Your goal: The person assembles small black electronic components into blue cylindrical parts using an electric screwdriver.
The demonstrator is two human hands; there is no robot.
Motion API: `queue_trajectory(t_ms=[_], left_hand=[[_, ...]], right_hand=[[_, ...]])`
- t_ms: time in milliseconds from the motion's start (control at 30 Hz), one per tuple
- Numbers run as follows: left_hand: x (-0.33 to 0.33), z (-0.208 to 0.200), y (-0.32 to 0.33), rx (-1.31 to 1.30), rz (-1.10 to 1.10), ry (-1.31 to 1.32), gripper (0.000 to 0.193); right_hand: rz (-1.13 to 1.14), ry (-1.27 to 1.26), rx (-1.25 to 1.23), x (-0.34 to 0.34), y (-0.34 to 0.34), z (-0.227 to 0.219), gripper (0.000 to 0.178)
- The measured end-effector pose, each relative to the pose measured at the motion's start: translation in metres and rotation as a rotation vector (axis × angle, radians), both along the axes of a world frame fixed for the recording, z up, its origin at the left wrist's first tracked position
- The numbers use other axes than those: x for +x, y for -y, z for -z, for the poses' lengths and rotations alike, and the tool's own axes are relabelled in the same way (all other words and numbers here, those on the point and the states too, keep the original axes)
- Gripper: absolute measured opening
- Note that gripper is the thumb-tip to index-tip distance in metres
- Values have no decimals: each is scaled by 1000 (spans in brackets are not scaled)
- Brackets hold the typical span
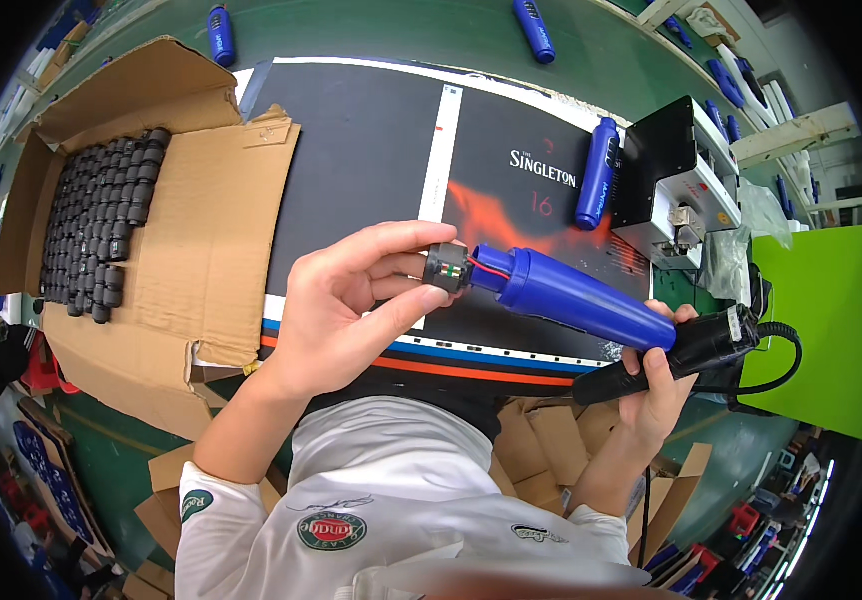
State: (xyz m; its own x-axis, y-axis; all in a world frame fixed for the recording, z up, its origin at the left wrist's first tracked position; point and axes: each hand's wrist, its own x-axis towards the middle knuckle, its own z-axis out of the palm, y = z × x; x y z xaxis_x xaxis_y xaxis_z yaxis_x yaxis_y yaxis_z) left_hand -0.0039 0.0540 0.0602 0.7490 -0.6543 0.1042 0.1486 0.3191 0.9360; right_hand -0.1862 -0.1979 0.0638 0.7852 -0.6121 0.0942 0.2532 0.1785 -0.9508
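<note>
Left hand (351, 300) pinches cap (445, 268), right hand (657, 385) grips driver (696, 345) and tube (586, 295): likely light, stiff; hold mid-length, spare frail wires (491, 268).

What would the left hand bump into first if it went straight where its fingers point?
Probably the blue tube, nudged by the black cylindrical part that the left hand pinches; exact depth is unclear.
</note>
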Motion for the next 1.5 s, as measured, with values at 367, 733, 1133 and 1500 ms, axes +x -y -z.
queue_trajectory(t_ms=[367, 733, 1133, 1500], left_hand=[[6, 6, -1, 5, 95, 96, 40], [19, 13, 17, 188, 138, 434, 41], [21, 56, 59, 500, -47, 987, 89], [18, 21, 118, 104, -3, 455, 19]], right_hand=[[-52, -47, -83, -2, 4, 0, 55], [89, -140, -361, 8, -3, -56, 50], [22, -58, -925, 98, -45, -58, 45], [-53, -31, -812, 95, -18, -50, 53]])
